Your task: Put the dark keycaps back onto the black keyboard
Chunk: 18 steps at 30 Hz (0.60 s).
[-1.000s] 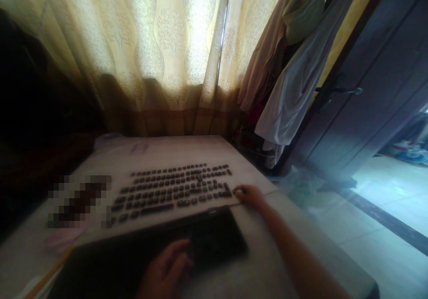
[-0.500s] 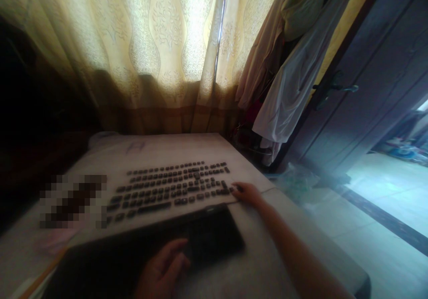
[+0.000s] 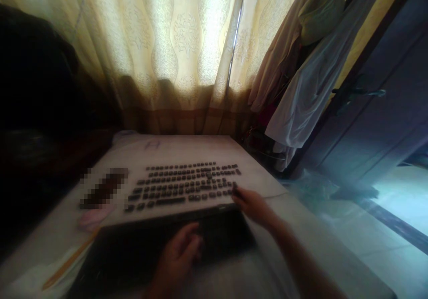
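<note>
Loose dark keycaps (image 3: 180, 183) lie in several rows on the pale tabletop. At the right end of these rows, my right hand (image 3: 252, 205) pinches a small dark keycap (image 3: 235, 187) between its fingertips. In front of the rows rests a long black keyboard base (image 3: 140, 241), its surface too dark to make out in detail. My left hand (image 3: 180, 252) is over the base's middle, index finger and thumb a little apart, with nothing visible between them. It is slightly blurred, and I cannot tell whether it touches the base.
A pink cloth (image 3: 95, 216) and an orange stick (image 3: 72, 261) lie left of the base. A pixelated dark object sits beyond them. Curtains (image 3: 187, 44) hang behind the table (image 3: 200, 143). Hanging clothes (image 3: 294, 111), a plastic bag (image 3: 310, 187) and a door (image 3: 361, 125) are at the right.
The view has shifted, so the table and keycaps appear farther right. My right hand stays by the right end of the rows, now with the keycap raised at its fingertips. My left hand remains over the base.
</note>
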Each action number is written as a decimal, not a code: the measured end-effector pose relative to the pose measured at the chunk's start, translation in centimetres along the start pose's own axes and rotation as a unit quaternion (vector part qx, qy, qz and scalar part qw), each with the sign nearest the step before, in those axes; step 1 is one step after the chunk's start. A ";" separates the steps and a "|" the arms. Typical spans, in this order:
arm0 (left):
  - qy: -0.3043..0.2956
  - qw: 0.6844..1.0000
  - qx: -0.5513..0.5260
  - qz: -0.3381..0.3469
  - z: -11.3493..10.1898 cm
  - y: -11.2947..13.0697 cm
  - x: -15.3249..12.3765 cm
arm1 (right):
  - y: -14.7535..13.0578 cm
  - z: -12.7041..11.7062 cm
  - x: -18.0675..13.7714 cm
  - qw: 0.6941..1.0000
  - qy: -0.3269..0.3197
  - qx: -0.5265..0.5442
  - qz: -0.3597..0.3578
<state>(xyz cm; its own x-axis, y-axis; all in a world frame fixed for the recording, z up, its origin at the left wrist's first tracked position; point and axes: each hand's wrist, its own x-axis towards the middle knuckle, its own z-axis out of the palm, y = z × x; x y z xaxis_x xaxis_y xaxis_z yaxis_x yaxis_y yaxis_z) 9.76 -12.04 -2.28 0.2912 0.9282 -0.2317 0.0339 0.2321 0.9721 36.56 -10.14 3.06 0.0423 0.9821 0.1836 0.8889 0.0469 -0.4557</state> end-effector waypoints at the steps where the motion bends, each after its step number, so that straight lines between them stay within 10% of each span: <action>1: -0.004 1.000 -0.005 0.011 0.0 0.3 0.0 | -1.4 0.6 -0.5 0.999 -0.013 -0.005 -0.042; 11: 0.059 0.985 0.073 0.144 -3.1 4.5 -1.2 | -11.2 6.5 -1.7 0.974 -0.069 0.055 -0.210; 18: 0.245 0.951 0.137 0.134 -16.9 9.2 0.0 | -7.9 5.5 -0.6 0.977 0.055 0.103 -0.181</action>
<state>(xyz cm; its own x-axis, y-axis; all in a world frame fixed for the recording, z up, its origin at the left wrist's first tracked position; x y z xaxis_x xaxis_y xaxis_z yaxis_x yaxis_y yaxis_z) -6.07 -4.99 6.07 -0.1526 0.9831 0.1015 0.2881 -0.0540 0.9561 26.97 -10.10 1.74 -0.1980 0.8694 0.4527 0.7443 0.4339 -0.5078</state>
